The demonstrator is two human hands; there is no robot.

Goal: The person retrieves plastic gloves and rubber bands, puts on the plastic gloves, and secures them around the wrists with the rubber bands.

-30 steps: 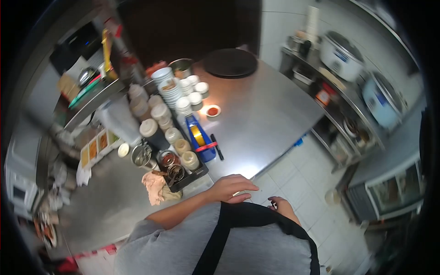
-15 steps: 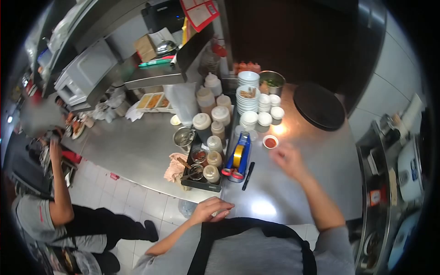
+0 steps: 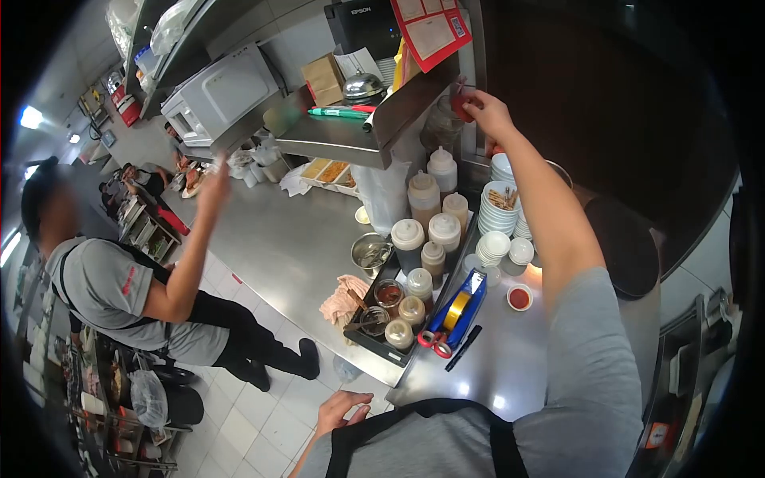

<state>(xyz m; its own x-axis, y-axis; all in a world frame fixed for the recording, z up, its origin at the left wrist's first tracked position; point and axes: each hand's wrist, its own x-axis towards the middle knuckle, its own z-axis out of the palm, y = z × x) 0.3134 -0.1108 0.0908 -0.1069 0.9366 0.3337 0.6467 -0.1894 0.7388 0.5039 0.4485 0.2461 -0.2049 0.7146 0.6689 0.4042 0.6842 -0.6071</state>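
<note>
My right hand (image 3: 488,115) is stretched far out over the counter, its fingers pinched on a small red thing beside the wall post, above the stacked bowls (image 3: 498,209). Low in the view, my left hand (image 3: 344,409) hangs near the counter's front edge, fingers loosely apart and holding nothing. Between them stand a black tray (image 3: 374,343) of bottles and jars, a blue tape dispenser (image 3: 466,307) with red-handled scissors (image 3: 435,343), a black marker (image 3: 463,348) and a small cup of red sauce (image 3: 519,298).
At the left a co-worker (image 3: 119,279) in a grey shirt stands with one arm raised. A shelf (image 3: 331,142) with a bell, pens and a printer (image 3: 362,32) overhangs the counter. A pink cloth (image 3: 344,298) and a metal pot (image 3: 371,253) sit left of the tray.
My right hand has moved from near the sauce cup up and away to the red thing by the post. The view has turned left, and the co-worker now stands more fully in view.
</note>
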